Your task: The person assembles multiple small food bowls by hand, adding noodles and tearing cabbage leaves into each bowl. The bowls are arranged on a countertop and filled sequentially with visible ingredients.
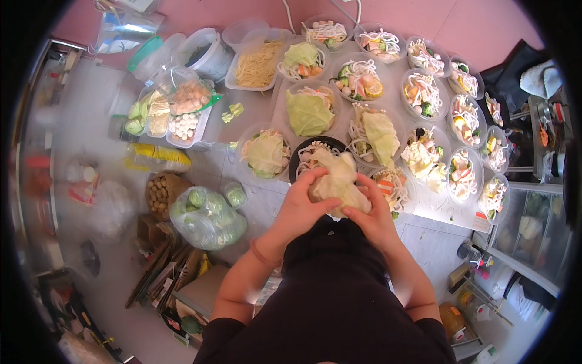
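A white table (441, 207) is carrying rows of round bowls, most of them clear, filled with noodles and vegetables. A clear plastic bag of green cabbages (209, 221) is resting on the floor to its left. Toward the wall, a rectangular tub is holding pale yellow shredded strips (257, 67). A dark bowl (294, 165) of white noodles and enoki is sitting at the table's near edge, between two clear bowls. The left hand (305, 200) and right hand (376, 212) are together grasping pale cabbage leaves (339, 185) from both sides, thumbs pressing nearest the body. The leaves are partly covering the dark bowl from view; whether they are touching it, I cannot tell.
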The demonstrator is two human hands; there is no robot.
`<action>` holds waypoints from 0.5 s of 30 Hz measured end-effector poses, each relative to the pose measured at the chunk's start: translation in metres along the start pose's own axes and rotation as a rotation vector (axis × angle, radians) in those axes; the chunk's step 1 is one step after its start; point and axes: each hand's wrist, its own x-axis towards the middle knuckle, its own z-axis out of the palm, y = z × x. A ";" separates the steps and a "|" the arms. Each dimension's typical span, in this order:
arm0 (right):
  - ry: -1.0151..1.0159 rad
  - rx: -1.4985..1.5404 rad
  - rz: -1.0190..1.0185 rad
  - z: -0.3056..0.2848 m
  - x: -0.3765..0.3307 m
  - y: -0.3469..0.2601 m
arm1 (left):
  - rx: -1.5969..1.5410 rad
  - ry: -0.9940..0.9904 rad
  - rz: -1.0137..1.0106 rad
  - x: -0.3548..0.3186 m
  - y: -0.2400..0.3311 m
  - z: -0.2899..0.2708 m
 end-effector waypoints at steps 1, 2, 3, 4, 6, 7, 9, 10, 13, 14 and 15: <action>0.059 -0.054 -0.041 0.001 0.002 -0.001 | -0.122 0.053 -0.030 0.001 -0.005 -0.002; 0.096 0.073 0.039 0.000 0.004 0.006 | -0.279 0.084 -0.040 0.001 0.003 0.001; 0.110 0.141 0.046 -0.001 0.006 0.013 | -0.310 0.086 -0.023 0.002 0.001 0.001; 0.122 0.208 0.053 -0.001 0.008 0.020 | -0.341 0.089 -0.005 0.003 -0.003 -0.001; 0.156 0.251 0.025 0.001 0.013 0.026 | -0.304 0.108 0.043 0.003 -0.010 -0.004; 0.184 0.227 -0.011 0.004 0.016 0.027 | -0.234 0.118 0.070 0.003 -0.013 -0.007; 0.215 0.217 -0.074 0.011 0.021 0.027 | -0.070 0.186 0.146 0.002 -0.017 -0.010; 0.218 0.230 -0.101 0.015 0.023 0.026 | 0.026 0.242 0.193 0.002 -0.020 -0.008; 0.240 0.306 -0.073 0.018 0.030 0.031 | 0.549 0.326 0.531 -0.001 -0.025 -0.019; 0.253 0.334 -0.045 0.018 0.031 0.031 | 0.762 0.332 0.674 -0.001 -0.026 -0.022; 0.246 0.374 -0.050 0.019 0.031 0.031 | 0.791 0.322 0.726 -0.001 -0.026 -0.023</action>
